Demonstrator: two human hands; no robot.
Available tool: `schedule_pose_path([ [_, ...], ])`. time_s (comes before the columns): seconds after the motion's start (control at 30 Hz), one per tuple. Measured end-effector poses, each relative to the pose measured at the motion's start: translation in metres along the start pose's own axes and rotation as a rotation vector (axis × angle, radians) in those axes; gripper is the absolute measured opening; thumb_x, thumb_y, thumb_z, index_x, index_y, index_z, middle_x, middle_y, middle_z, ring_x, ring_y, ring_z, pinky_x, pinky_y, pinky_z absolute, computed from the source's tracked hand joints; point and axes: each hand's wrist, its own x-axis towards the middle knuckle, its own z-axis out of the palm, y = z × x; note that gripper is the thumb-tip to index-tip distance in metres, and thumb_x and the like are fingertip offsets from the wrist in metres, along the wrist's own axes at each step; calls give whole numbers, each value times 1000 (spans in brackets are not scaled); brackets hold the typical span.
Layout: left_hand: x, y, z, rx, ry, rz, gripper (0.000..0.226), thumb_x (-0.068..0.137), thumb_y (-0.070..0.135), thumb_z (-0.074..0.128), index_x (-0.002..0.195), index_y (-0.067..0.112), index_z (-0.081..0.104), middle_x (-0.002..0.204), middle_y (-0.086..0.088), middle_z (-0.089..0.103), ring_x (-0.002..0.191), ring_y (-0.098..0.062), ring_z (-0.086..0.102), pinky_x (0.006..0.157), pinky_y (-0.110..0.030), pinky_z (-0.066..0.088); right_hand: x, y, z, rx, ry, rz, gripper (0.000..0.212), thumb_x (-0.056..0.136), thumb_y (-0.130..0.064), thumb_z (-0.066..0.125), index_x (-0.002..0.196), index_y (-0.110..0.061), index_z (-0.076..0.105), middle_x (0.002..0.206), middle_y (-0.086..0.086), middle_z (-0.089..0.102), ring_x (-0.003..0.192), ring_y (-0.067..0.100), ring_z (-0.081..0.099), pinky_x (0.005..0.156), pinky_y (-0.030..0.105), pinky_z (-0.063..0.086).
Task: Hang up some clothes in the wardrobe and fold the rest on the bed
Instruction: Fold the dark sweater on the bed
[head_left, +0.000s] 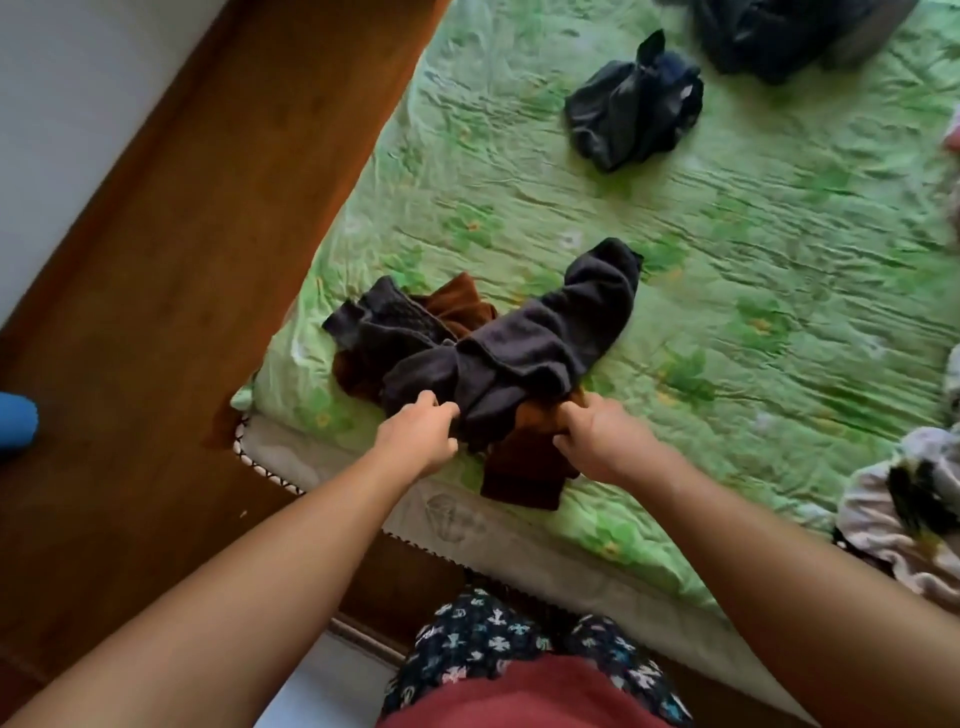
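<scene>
A crumpled dark grey garment (524, 338) lies over a brown garment (524, 467) near the front edge of the bed (727, 270), which has a green floral sheet. My left hand (421, 431) is closed on the near edge of the grey garment. My right hand (597, 431) grips the bundle where grey and brown cloth meet. Both arms reach forward from below.
A black bundle of clothes (634, 104) lies farther back on the bed, and another dark pile (769, 31) sits at the top. Light clothes (904, 504) lie at the right edge. A wooden bed frame (182, 260) runs along the left.
</scene>
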Motion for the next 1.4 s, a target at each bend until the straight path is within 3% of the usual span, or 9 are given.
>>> schedule_pose_path([
  [0.17,54,-5,33,-70,-69,28,51,92,38,58,142,36,44,148,-5,28,126,-32,48,97,-51,50,66,13,33,-31,-58,27,40,95,-45,48,128,-22,49,138,16,36,127,39,38,97,52,47],
  [0.33,105,2,52,-172,-45,-13,58,92,38,60,147,33,42,149,-8,27,128,-35,47,103,-50,46,130,23,61,-60,-111,10,46,97,-46,48,140,-33,46,167,13,-6,152,38,0,113,56,32],
  [0.43,121,1,57,-316,80,-50,45,94,36,60,136,21,56,138,-6,44,121,-30,53,100,-41,46,155,27,71,8,-117,31,49,96,-43,50,140,-21,47,164,8,16,151,33,13,112,58,33],
  [0.5,122,-1,54,-416,169,-64,30,94,34,62,120,20,67,123,-5,56,111,-26,59,94,-34,46,162,29,70,125,15,25,36,95,-36,54,122,-12,58,140,10,47,134,34,42,104,55,43],
  [0.57,118,-3,45,-542,234,-115,17,90,33,68,101,20,70,110,-3,63,101,-21,61,86,-29,43,157,31,61,267,251,43,20,93,-24,56,99,-7,65,108,14,60,106,38,60,89,46,50],
  [0.63,109,-5,32,-627,281,-159,16,86,32,73,89,19,64,99,-1,64,93,-19,59,79,-28,40,146,33,44,381,420,101,14,92,-14,56,91,-4,66,94,18,62,92,39,61,82,43,47],
  [0.77,79,-6,-13,-607,370,-107,22,80,13,70,83,19,49,81,1,54,78,-22,52,68,-30,33,110,47,-12,441,469,169,14,88,-7,56,99,-3,63,103,21,60,100,38,57,86,40,40],
  [1.03,-6,20,-148,-394,657,328,26,76,-7,58,84,17,50,88,-7,55,82,-26,53,75,-37,43,1,69,-141,360,617,130,25,79,6,52,96,-12,57,99,12,54,92,33,54,72,32,36],
  [1.4,-132,88,-290,-288,1034,656,23,75,-6,62,84,15,60,88,2,58,80,-12,52,71,-10,39,-120,65,-246,409,867,93,36,79,4,46,105,-20,48,95,18,63,87,36,61,75,37,46],
])
